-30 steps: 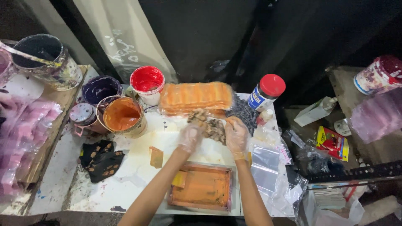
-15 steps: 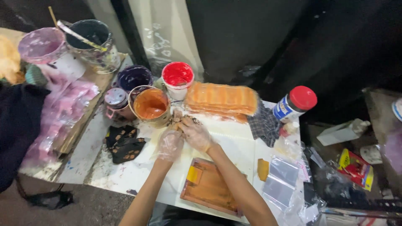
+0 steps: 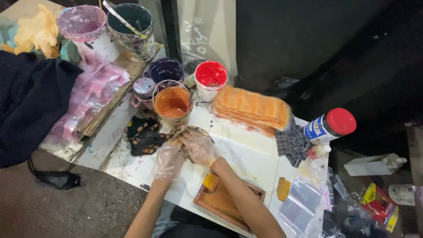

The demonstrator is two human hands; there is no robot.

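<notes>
Together, the left hand (image 3: 169, 159) and the right hand (image 3: 198, 147), each in a thin clear plastic glove, press down on a small patterned cloth piece (image 3: 188, 132) lying on the white work table (image 3: 246, 154). Both hands are curled, fingers bent over the cloth and gripping its near edge; how tightly they pinch it cannot be told. The cloth lies just in front of the orange paint tub (image 3: 172, 102), near enough to touch its base.

The step in hand looks like smoothing or positioning the cloth flat on the table. A careful next move would call for keeping it flat and clear of the wet orange paint right beside it.

Below the right forearm sits a wooden-framed printing screen (image 3: 220, 203) with a yellow scraper (image 3: 210, 181) on its corner. Left of the hands lies a dark stained rag (image 3: 143, 136). Behind the tub stand a purple paint tub (image 3: 166, 70) and a red paint tub (image 3: 210, 77); a long orange-stained screen (image 3: 251, 108) lies to the right, then a checked cloth (image 3: 291, 143) and a red-capped bottle (image 3: 330, 125).
</notes>
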